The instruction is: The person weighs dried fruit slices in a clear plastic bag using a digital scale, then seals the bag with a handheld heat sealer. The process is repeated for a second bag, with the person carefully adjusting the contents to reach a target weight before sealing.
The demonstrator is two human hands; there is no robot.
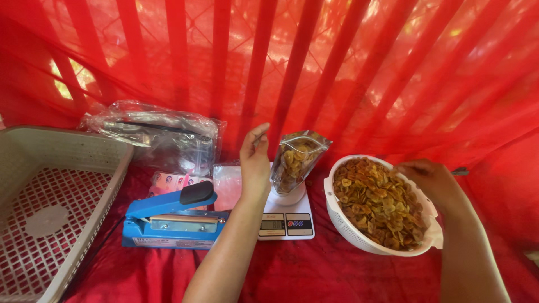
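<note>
The one camera sits on my head and looks forward and steeply down over my own arms, which come in from the bottom edge of the frame. It is close: my left hand [255,160] is at the centre and my right hand [429,179] at centre right. The red-covered worktop [314,269] fills the lower half, a red curtain [337,62] the whole upper half. A white basket [33,168] is cut off by the left edge, and the scale [286,221] lies just below centre.
</note>
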